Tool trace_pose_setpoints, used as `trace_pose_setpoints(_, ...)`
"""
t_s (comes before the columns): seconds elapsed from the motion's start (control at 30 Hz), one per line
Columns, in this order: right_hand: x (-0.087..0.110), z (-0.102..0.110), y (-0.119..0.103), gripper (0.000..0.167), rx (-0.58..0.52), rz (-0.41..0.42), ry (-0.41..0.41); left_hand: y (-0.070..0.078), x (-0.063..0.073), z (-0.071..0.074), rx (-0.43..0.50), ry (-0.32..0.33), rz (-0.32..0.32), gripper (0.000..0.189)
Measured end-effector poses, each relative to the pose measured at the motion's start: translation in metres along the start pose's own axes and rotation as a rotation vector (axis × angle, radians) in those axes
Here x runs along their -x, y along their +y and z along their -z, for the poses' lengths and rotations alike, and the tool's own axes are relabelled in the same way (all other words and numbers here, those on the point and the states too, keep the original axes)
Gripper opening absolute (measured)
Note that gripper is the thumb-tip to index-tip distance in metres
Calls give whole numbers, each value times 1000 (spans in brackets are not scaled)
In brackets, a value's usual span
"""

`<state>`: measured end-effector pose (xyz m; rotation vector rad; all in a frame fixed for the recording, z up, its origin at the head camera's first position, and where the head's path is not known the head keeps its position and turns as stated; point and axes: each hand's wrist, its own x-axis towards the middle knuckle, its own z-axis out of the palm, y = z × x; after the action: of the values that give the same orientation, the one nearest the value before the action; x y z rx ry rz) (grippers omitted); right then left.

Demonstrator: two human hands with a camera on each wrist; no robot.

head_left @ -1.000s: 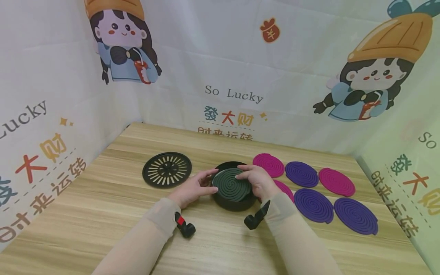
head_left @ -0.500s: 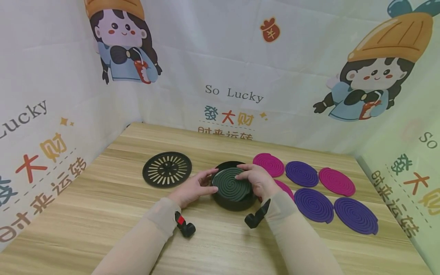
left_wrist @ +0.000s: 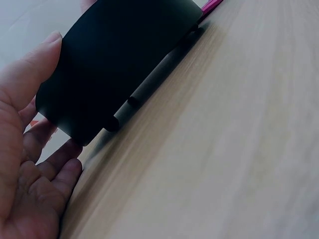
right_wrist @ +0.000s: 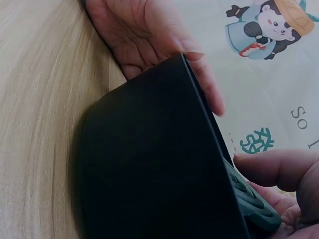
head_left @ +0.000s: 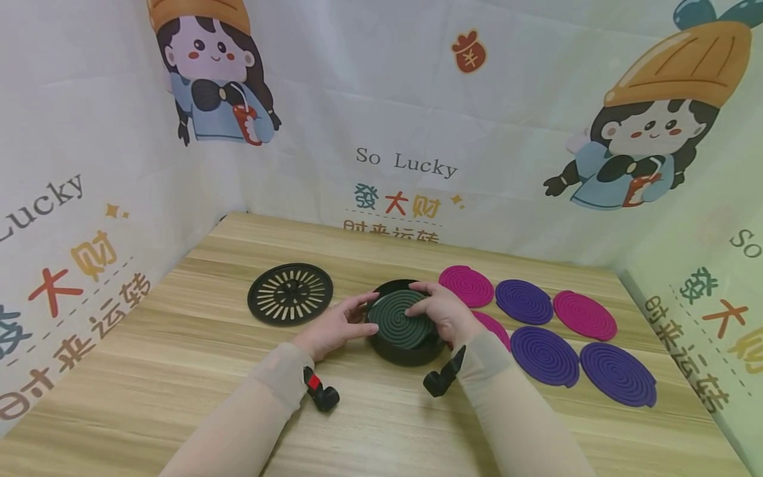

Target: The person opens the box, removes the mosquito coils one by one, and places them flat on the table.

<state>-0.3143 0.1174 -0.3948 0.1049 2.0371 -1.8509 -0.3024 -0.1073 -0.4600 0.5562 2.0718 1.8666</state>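
Observation:
A round black tin [head_left: 408,358] stands at the middle of the table, and a dark green spiral mosquito coil [head_left: 398,328] sits at its mouth. My left hand [head_left: 335,329] grips the tin's left side, thumb in front and fingers behind; in the left wrist view small feet show under the tin [left_wrist: 122,55]. My right hand [head_left: 451,314] pinches the coil's right part, thumb lying over its top. In the right wrist view the coil [right_wrist: 255,209] slants up past the tin's rim between the right thumb and fingers. Its far part is hidden inside the tin.
A black slotted lid [head_left: 290,295] lies left of the tin. To the right, magenta coils [head_left: 584,315] and purple coils [head_left: 545,356] lie flat in two rows, one magenta coil partly behind the right hand. A printed curtain [head_left: 310,119] surrounds the table's back and sides.
The right thumb has slid slightly left over the green coil. The coil has shifted a little, and more of the tin's inside shows at the lower right. The left hand stays put.

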Motion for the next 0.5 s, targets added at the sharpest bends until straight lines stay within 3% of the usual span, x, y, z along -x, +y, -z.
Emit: trace_pose_setpoints(0.5, 2, 0, 0, 63, -6, 5, 24, 3, 2, 0, -1, 9, 11, 74)
